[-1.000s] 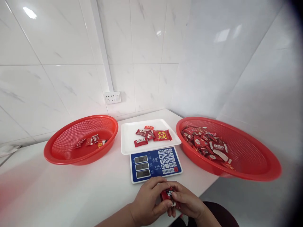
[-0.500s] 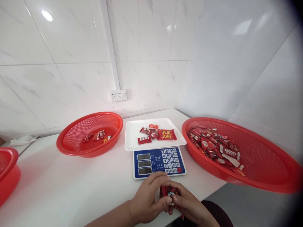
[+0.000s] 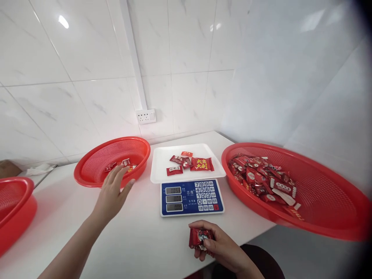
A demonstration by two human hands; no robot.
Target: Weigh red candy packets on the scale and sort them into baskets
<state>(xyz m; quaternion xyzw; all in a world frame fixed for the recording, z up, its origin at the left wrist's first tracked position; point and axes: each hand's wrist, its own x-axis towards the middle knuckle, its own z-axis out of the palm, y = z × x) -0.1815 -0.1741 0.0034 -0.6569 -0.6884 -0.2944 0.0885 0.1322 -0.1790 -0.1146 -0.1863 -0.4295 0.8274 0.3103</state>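
Observation:
My right hand (image 3: 221, 246) is closed around red wrapped candies (image 3: 200, 237), low in front of the scale; how many it holds is hard to tell. My left hand (image 3: 112, 195) is stretched out with fingers apart and nothing in it, at the near rim of the left red basket (image 3: 87, 164). Several small red packets (image 3: 125, 162) lie in that basket, partly covered by my fingers. On the white tray (image 3: 159, 170) of the digital scale (image 3: 192, 197) rest several red snack packets (image 3: 202, 164).
To the right, a large red basket (image 3: 325, 193) holds a heap of red packets (image 3: 261, 178) and a pale flat scoop-like piece (image 3: 284, 197). Another red basket (image 3: 24, 217) is cut off at the left edge. A wall socket (image 3: 145, 116) sits behind the table (image 3: 130, 240).
My left hand has left my right hand and moved left to the basket, opening out. My right hand keeps the candies, shifted slightly. The packets on the tray look the same.

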